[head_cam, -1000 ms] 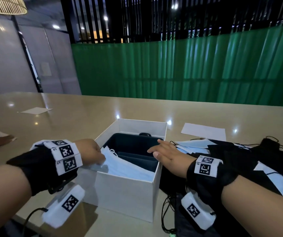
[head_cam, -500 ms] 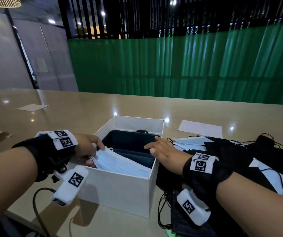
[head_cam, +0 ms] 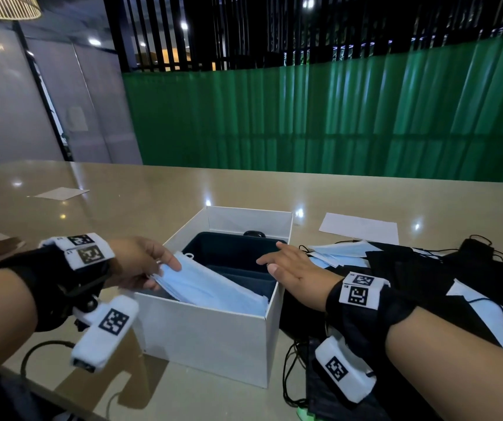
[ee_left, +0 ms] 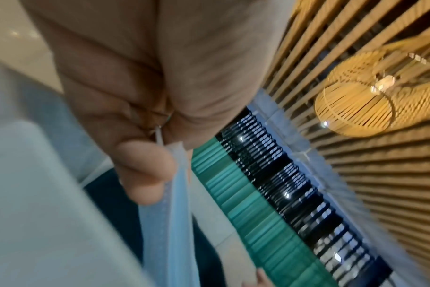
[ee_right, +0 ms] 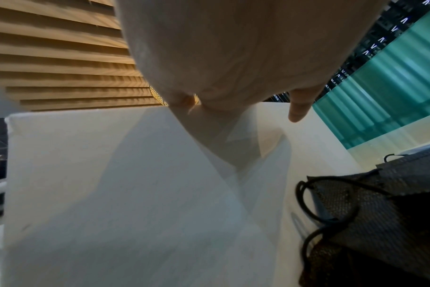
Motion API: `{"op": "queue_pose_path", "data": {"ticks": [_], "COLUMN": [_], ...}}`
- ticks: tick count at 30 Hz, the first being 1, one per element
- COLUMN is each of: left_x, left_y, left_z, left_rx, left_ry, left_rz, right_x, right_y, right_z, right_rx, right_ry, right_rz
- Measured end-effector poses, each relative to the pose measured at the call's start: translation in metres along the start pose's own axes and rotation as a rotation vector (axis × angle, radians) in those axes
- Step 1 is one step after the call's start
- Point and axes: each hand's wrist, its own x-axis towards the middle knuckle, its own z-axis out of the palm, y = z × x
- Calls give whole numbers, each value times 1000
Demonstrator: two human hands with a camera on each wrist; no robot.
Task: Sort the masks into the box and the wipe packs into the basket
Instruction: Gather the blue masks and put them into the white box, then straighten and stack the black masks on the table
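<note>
On the beige surface (head_cam: pixel 159 192) stands a white box (head_cam: pixel 213 335) with a dark blue lining, open at the top. Over its left rim the left hand (head_cam: pixel 140 262) pinches a stack of light blue masks (head_cam: pixel 210 293) at one end, thumb on top and fingers (ee_left: pixel 145 170) curled underneath; the stack slants down into the box, its far end resting against the near right corner. From the left wrist view, the edge of the stack (ee_left: pixel 169 223) shows clamped between thumb and fingertip, with a white ear loop poking out. The right hand (head_cam: pixel 295 268) lies flat with straight, spread fingers on the box's right rim, holding nothing. Just beside the box on the right lies a heap of black masks (head_cam: pixel 426 268) with tangled ear loops, a few more light blue masks (head_cam: pixel 338 252) among them at the far end. A white sheet of paper (head_cam: pixel 359 227) lies behind the heap, and another (head_cam: pixel 61 193) far to the left. No basket or wipe packs can be seen.
</note>
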Motion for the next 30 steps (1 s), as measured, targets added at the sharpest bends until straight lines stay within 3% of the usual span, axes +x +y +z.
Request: {"op": "queue_pose_path", "data": {"ticks": [7, 12, 17, 19, 24, 30], "left_x": [1, 1, -10, -10, -13, -13], "left_y": [0, 9, 44, 59, 99, 136], "left_z": [7, 16, 32, 35, 62, 119], "left_rx": [148, 720, 851, 810, 481, 111], "left_ry": [-50, 16, 27, 51, -94, -230], "left_rz": [-22, -24, 99, 157, 335, 476], "right_x": [-2, 2, 3, 3, -15, -77], "right_y": [0, 2, 3, 2, 0, 36], "right_z": [-1, 1, 2, 2, -11, -63], "right_rx": [0, -4, -35, -53, -40, 58], "right_ry": [1, 8, 24, 14, 17, 186], "right_rz": [5, -15, -43, -39, 17, 233]}}
